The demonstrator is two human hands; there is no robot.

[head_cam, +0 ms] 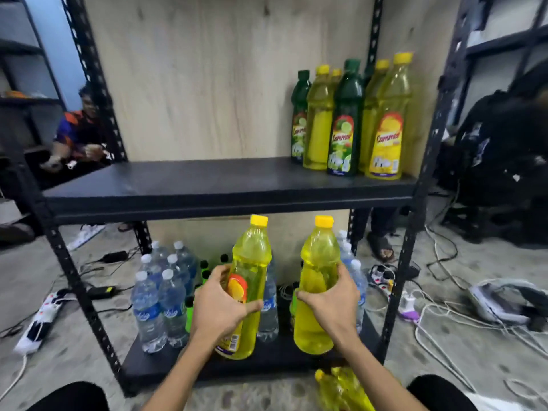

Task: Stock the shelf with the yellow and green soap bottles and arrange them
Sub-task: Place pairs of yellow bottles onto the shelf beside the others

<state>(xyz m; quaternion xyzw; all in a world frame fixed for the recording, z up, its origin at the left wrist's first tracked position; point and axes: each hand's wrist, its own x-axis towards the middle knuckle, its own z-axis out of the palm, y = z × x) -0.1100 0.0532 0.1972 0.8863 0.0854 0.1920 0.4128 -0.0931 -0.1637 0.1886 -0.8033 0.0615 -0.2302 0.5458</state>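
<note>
Grey floor is lying strewn with cables and a power strip at the left. Water bottles are standing on the lower shelf. The left hand is wrapping its grip round a labelled yellow bottle, upright before that shelf. Just beside it, the right hand is clasping its grip round a second yellow bottle. More yellow bottles are lying on the floor below. Far right on the upper shelf, green and yellow bottles are standing clustered.
</note>
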